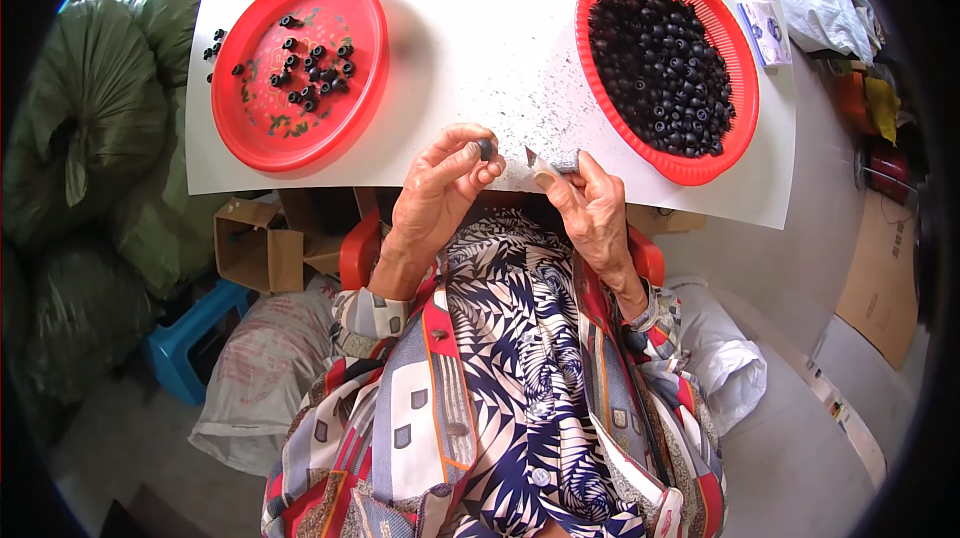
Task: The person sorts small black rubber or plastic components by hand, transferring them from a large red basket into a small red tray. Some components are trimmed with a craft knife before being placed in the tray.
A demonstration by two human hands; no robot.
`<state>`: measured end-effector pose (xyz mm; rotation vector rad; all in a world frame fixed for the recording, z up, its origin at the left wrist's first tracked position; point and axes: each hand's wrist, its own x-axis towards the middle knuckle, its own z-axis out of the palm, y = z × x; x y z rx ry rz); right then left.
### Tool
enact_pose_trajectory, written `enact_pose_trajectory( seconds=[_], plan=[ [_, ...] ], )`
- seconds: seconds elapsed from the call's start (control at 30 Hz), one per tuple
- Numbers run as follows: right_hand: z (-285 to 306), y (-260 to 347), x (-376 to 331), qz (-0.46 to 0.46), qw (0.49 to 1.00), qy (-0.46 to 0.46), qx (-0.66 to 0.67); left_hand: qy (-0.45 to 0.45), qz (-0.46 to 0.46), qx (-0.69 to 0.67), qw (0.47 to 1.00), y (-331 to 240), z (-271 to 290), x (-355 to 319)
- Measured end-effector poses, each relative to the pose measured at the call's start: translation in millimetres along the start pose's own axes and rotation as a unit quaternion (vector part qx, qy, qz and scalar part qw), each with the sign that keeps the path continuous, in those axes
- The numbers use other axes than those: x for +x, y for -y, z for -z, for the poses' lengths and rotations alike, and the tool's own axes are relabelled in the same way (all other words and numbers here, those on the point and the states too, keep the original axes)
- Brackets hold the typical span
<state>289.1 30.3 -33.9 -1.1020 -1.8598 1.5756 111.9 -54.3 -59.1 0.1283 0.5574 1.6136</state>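
Note:
Between its thumb and fingers my left hand [437, 178] pinches a small black round part [486, 149] at the table's near edge. Just to the right, my right hand [592, 206] grips a small knife [536, 160], its short pointed blade turned toward the part and apart from it. Grey wrapping [565, 162] covers one finger of that hand. A red round tray [350, 133] at the left bears several black hollow parts [310, 78]. To the right, a red slotted basket [735, 118] is heaped with many similar black parts [665, 73].
Dark crumbs are scattered over the white table [480, 28]. Several loose black parts [214, 45] lie beyond the tray's left rim. A small packet [765, 33] sits right of the basket. Green sacks [85, 118], a cardboard box [255, 248] and a blue stool [195, 343] stand at the left.

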Motion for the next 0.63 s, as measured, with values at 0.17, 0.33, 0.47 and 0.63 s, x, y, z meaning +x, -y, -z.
enact_pose_trajectory(
  seconds=[0.17, 0.33, 0.47, 0.63],
  plan=[
    [1.7, -13.8, -1.5, 0.003, 1.0, -0.02, 0.014, 0.002, -0.022, 0.057, 0.998, 0.3, -3.8, 0.8],
    [1.9, -15.7, -4.4, -0.039, 0.998, -0.034, 0.026, -0.016, -0.033, 0.11, 0.993, -0.1, -7.1, 2.9],
    [1.4, -17.2, -3.7, -0.042, 0.998, -0.028, 0.03, -0.024, -0.066, 0.126, 0.99, -9.7, -5.9, 4.4],
    [4.4, -16.7, -2.1, -0.046, 0.998, -0.029, 0.03, -0.06, -0.213, 0.26, 0.94, -51.0, -5.7, 11.6]
  ],
)
